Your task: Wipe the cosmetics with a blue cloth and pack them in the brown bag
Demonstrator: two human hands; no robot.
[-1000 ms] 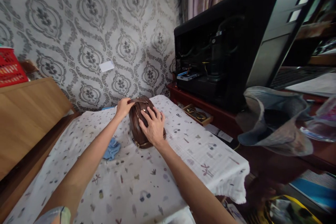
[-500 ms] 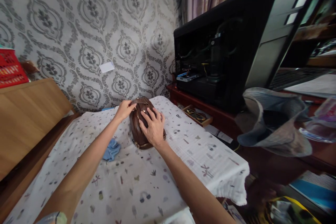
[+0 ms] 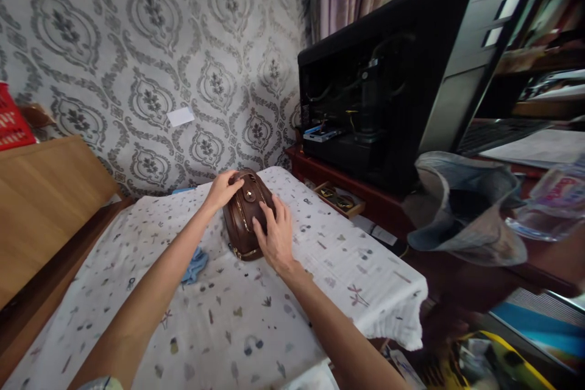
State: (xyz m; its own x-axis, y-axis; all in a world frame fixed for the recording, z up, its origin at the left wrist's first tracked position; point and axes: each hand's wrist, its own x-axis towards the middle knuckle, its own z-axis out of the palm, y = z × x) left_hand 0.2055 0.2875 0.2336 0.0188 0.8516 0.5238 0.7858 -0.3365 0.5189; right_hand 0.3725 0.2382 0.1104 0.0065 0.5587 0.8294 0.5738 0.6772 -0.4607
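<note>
A small brown leather bag [image 3: 238, 219] with gold zips and a round snap lies on a white printed cloth [image 3: 274, 317]. At its far left end, my left hand [image 3: 223, 190] grips the top edge, thumb on the upper face. My right hand [image 3: 278, 236] is at the bag's right side, fingers apart, with the fingertips touching or just over the leather. A crumpled blue cloth [image 3: 196, 265] lies left of the bag, partly hidden behind my left forearm.
A black computer case [image 3: 365, 103] stands at the right on a dark red desk, with a denim hat [image 3: 466, 213] near it. A small wooden drawer [image 3: 340, 200] sticks out below. Wooden board [image 3: 55, 195] at left; patterned wall behind.
My right hand has slid off the bag's top toward its right side, uncovering the snap. My left hand has shifted slightly right along the top edge, still on the bag. The view has turned slightly right.
</note>
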